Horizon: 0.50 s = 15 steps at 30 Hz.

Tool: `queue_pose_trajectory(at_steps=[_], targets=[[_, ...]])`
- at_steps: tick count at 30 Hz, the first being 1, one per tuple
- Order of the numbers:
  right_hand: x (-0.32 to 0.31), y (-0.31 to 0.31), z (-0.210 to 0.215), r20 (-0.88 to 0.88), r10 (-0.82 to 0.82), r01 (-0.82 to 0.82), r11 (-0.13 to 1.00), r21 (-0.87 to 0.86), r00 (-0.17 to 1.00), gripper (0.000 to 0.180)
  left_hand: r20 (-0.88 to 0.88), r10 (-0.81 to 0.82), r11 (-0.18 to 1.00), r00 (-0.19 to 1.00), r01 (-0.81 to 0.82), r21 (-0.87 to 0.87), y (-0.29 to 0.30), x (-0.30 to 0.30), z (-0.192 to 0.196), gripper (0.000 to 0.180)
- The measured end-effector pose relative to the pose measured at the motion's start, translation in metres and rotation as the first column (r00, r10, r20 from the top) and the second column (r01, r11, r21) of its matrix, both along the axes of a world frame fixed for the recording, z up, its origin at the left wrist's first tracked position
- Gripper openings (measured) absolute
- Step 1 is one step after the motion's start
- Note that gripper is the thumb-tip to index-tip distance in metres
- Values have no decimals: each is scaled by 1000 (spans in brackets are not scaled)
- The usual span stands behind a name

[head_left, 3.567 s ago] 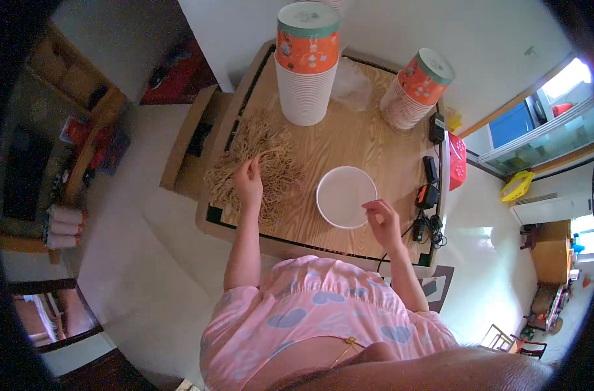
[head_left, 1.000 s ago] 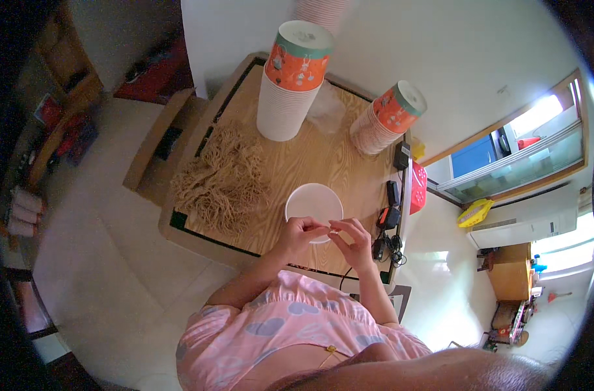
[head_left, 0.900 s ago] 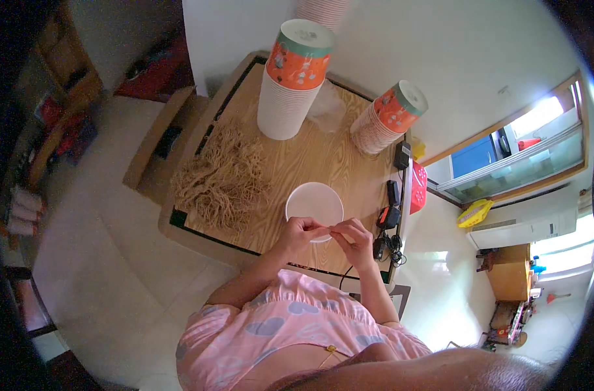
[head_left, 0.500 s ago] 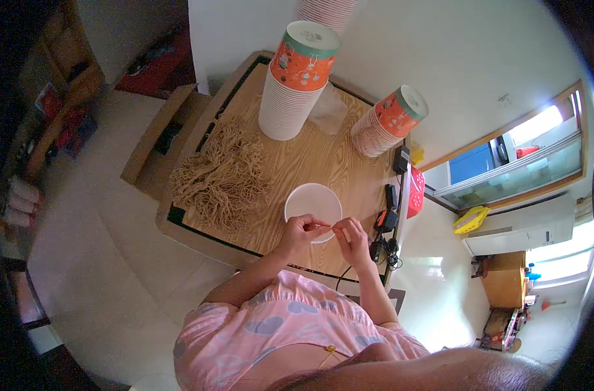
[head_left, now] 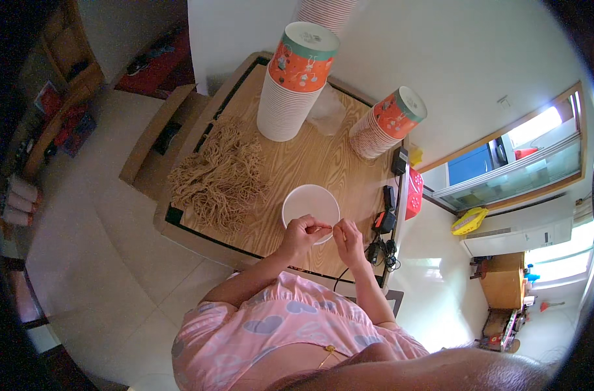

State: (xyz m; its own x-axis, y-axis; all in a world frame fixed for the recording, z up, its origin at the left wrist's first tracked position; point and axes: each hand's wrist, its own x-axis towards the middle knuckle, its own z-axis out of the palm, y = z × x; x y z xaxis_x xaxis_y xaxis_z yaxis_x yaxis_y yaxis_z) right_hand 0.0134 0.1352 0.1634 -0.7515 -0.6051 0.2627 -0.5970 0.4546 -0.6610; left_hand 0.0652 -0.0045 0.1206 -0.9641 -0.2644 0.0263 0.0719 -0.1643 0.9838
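Observation:
My left hand [head_left: 301, 234] and my right hand [head_left: 348, 241] meet over the near rim of a white paper bucket [head_left: 310, 201], whose round opening faces up. Both thumbs and forefingers are pinched together, fingertips almost touching. Whatever lies between them is too small to make out. Left of the bucket spreads a tangled heap of tan paper twine [head_left: 219, 179]. Beyond, a tall stack of upturned paper buckets [head_left: 289, 101] rises, its top one orange and green with printed figures. A shorter stack [head_left: 389, 120] of similar buckets stands at the right, tan strands visible around its lower part.
Everything stands on a wood-grain table [head_left: 297, 166]. Black adapters and cables [head_left: 387, 221] line its right edge, beside a red plastic basket [head_left: 414, 193]. A crumpled clear plastic bag [head_left: 326, 114] lies between the stacks. An open cardboard box [head_left: 157, 140] sits left of the table.
My right hand has turned slightly, its fingers more upright beside the left fingertips. My left hand keeps its pinch over the bucket. The whole view has shifted a little.

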Motion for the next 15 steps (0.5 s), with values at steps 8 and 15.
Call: queue_pose_trajectory(at_steps=[8, 15], targets=[[-3, 8, -1, 164, -80, 65, 994, 93, 983, 7, 79, -28, 995, 996, 21, 95, -3, -2, 1, 12], [-1, 3, 15, 49, 5, 2, 991, -131, 999, 21, 198, -230, 930, 953, 155, 333, -15, -2, 16, 13]])
